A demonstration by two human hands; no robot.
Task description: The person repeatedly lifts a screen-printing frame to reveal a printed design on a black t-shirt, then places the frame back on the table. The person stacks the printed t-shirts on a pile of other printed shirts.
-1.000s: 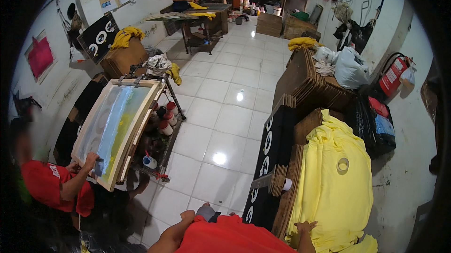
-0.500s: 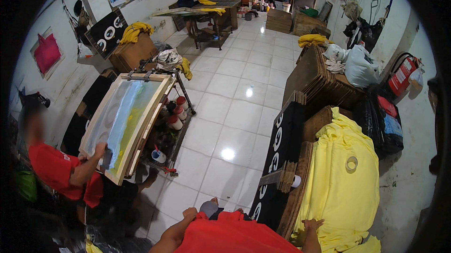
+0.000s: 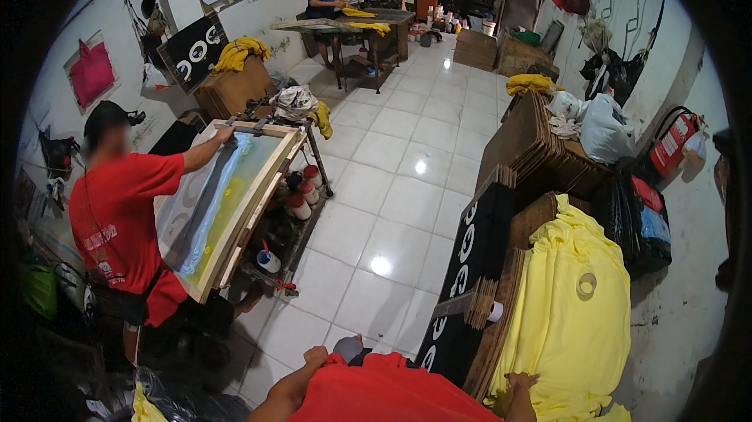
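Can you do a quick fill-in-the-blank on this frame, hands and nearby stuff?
1. The right hand touches the ____ fabric.
2. The left hand is by a ____ cloth.
3. The co-worker on the left leans over a wooden-framed ____.
4. The floor is laid with white ____.

Missing words: yellow; red; screen; tiles

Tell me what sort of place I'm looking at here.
Most likely a small screen-printing workshop for shirts. A person in red works a wooden printing screen with ink pots beside it, and your right hand rests on a stack of yellow shirts on boards.
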